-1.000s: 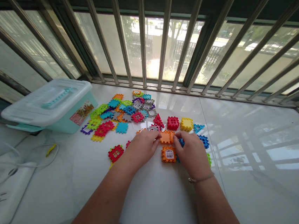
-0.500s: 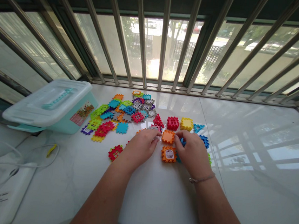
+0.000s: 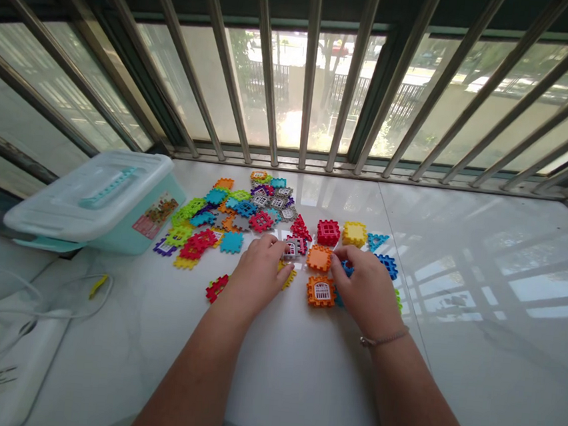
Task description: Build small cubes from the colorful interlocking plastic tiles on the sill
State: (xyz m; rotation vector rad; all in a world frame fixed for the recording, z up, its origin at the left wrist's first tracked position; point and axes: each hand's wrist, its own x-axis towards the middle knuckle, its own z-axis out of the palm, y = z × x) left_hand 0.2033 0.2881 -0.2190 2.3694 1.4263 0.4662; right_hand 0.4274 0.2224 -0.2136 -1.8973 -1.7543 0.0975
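Pinched, seemingly, between the left fingertips (image 3: 275, 243): a grey window tile (image 3: 291, 248), lying flat between the hands, squarish, with no clear long axis, its window facing up. Right fingers (image 3: 343, 256) bent down over a blue interlocking tile (image 3: 346, 268), grip impossible to tell. Just behind, the left hand (image 3: 258, 271) and right hand (image 3: 364, 291), palms down, held apart. Already set out singly: an orange square tile (image 3: 318, 258), an orange windowed tile (image 3: 320, 291), a red tile (image 3: 328, 232), a yellow tile (image 3: 355, 234). Still heaped further left: many loose tiles (image 3: 223, 217), beside a mint plastic storage box (image 3: 156, 234), on a white marble sill (image 3: 450, 363).

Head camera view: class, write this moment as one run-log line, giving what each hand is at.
left hand: at grey plastic window tile | right hand: at blue plastic tile, beside orange window tile
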